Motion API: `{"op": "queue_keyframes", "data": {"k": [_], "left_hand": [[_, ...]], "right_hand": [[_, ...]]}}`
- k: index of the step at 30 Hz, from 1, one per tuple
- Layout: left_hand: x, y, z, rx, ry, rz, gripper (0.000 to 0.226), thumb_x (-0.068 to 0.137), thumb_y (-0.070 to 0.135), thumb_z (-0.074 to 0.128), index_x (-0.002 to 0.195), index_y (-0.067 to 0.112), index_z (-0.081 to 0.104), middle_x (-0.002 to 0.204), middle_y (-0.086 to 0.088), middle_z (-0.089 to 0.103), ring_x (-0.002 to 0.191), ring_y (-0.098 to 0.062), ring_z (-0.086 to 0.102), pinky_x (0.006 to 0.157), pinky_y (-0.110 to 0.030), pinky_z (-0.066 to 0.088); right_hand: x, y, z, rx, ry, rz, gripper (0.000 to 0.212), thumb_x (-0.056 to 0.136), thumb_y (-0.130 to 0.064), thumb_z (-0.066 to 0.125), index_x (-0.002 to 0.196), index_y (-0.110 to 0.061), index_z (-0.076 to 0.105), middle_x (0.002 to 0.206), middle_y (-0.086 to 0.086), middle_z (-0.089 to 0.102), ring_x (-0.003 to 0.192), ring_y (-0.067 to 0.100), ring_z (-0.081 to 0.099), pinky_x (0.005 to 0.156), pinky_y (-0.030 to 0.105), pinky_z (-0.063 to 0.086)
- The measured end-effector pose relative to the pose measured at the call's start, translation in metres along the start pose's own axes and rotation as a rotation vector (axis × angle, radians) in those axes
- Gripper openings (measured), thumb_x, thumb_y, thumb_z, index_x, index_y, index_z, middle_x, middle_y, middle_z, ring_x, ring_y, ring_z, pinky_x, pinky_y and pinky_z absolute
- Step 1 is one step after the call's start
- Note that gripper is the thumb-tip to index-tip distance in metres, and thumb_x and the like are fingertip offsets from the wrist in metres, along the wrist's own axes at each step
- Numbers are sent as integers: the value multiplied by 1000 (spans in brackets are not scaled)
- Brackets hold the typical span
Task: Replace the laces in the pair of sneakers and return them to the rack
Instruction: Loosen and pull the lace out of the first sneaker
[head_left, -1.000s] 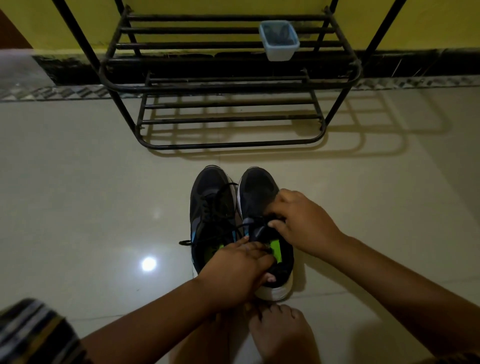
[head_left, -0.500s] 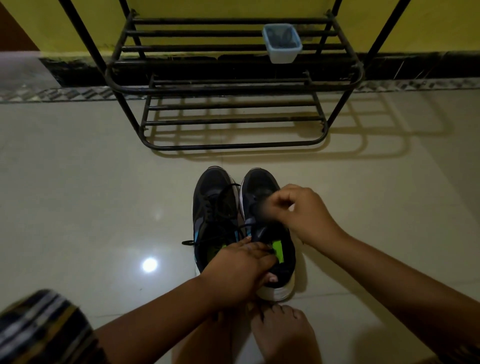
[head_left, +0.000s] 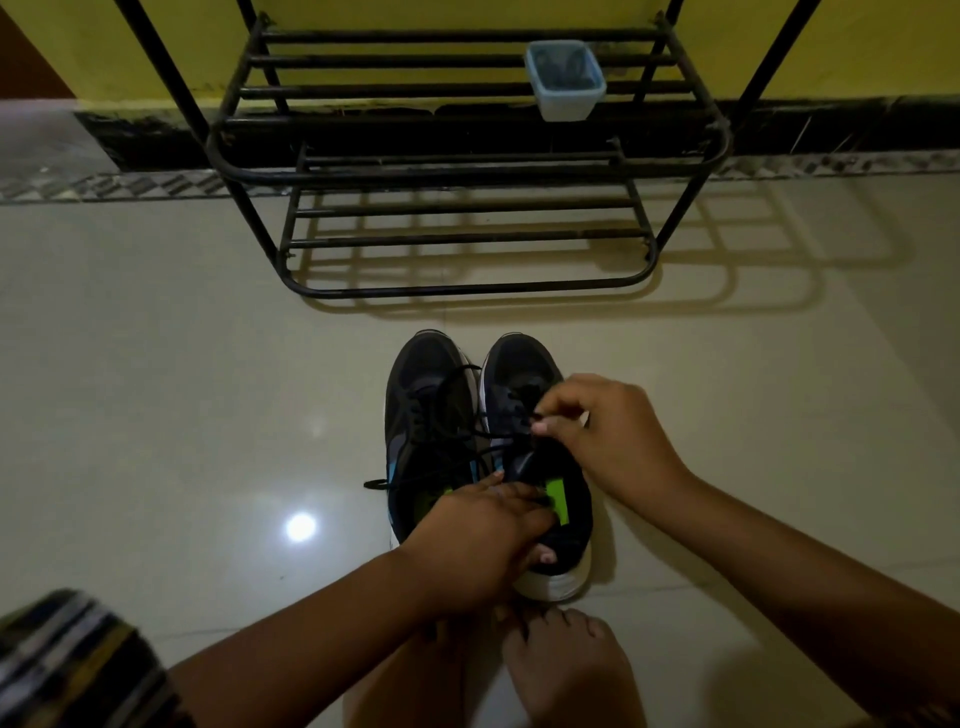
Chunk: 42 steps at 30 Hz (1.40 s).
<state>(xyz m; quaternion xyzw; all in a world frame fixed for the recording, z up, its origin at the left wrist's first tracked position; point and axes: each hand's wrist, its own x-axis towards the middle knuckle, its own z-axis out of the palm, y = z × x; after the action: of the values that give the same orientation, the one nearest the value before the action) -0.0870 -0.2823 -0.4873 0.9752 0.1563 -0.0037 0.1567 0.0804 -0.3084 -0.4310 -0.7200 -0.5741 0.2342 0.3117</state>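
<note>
The right hand (head_left: 608, 441) pinched the right sneaker's (head_left: 524, 395) lace (head_left: 532, 413) while the left hand (head_left: 483, 530) gripped its collar; a slipped pinch risked unthreading.

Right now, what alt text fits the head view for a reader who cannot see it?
A right hand pinches a black lace on the right sneaker while the left hand grips its collar; the left sneaker sits alongside on the floor, facing a metal rack holding a small tub.

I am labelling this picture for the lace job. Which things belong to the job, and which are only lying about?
Belong to the job:
right sneaker
left sneaker
black lace
rack
left hand
right hand

Only lying about:
small blue tub on the rack
</note>
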Motion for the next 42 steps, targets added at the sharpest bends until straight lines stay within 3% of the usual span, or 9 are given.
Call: {"op": "queue_keyframes", "data": {"k": [7, 12, 20, 22, 26, 31, 37, 39, 42], "left_hand": [[0, 1, 1, -14, 0, 4, 57, 86, 50, 24, 122, 23, 59, 133, -5, 57, 127, -18, 49, 106, -30, 15], [0, 0, -2, -66, -30, -5, 57, 87, 50, 24, 125, 24, 58, 135, -5, 54, 129, -17, 47, 107, -29, 12], [0, 1, 2, 36, 25, -15, 40, 85, 47, 36, 101, 29, 69, 107, 4, 70, 103, -9, 64, 95, -26, 32], [-1, 1, 2, 29, 1, -18, 42, 86, 47, 36, 105, 27, 68, 112, 1, 69, 107, -12, 63, 98, -29, 30], [0, 2, 2, 27, -4, -25, 44, 87, 47, 35, 109, 25, 66, 115, 0, 68, 112, -14, 60, 100, -31, 27], [0, 1, 4, 12, 43, -24, 41, 85, 48, 37, 105, 28, 67, 111, 2, 69, 107, -12, 63, 98, -29, 31], [0, 2, 5, 29, 88, -7, 40, 83, 49, 37, 101, 32, 68, 104, 8, 70, 102, -6, 64, 95, -25, 34], [0, 1, 5, 21, 82, -9, 40, 83, 49, 37, 102, 31, 67, 107, 5, 70, 104, -8, 64, 96, -26, 33], [0, 1, 6, 48, 81, -15, 40, 83, 48, 37, 101, 31, 67, 107, 5, 70, 103, -8, 64, 95, -25, 32]], "right_hand": [[11, -58, -47, 470, 121, 58, 15, 77, -3, 72, 73, -17, 68, 70, -9, 66, 64, -5, 60, 65, 9, 47], [19, -30, -33, 460, 89, 183, 16, 82, -5, 67, 85, -20, 64, 78, -2, 65, 69, -1, 61, 58, 9, 44], [-1, 27, 8, -433, -300, 14, 44, 86, -19, 63, 128, -19, 51, 123, 5, 47, 108, 24, 50, 87, 34, 47], [-5, 27, 13, -556, -266, -116, 40, 85, -14, 61, 124, -13, 52, 116, 11, 49, 101, 30, 54, 73, 35, 51], [-5, 32, 18, -701, -182, -303, 41, 49, -6, 85, 82, -9, 61, 71, 12, 56, 46, 27, 56, 35, 23, 31], [-1, 39, 17, -316, -85, -222, 5, 79, -10, 63, 82, -8, 61, 78, 13, 61, 61, 32, 60, 52, 35, 49], [3, 43, 8, 578, 72, 517, 19, 87, -1, 58, 71, -10, 60, 79, 15, 65, 75, 29, 67, 63, 36, 58], [5, 40, 7, 465, 48, 474, 12, 86, -6, 62, 76, -11, 59, 83, 8, 62, 80, 27, 66, 66, 37, 58], [3, 30, 2, 34, -63, 131, 16, 82, -20, 68, 97, -18, 61, 102, 1, 57, 92, 16, 57, 79, 30, 50]]}}
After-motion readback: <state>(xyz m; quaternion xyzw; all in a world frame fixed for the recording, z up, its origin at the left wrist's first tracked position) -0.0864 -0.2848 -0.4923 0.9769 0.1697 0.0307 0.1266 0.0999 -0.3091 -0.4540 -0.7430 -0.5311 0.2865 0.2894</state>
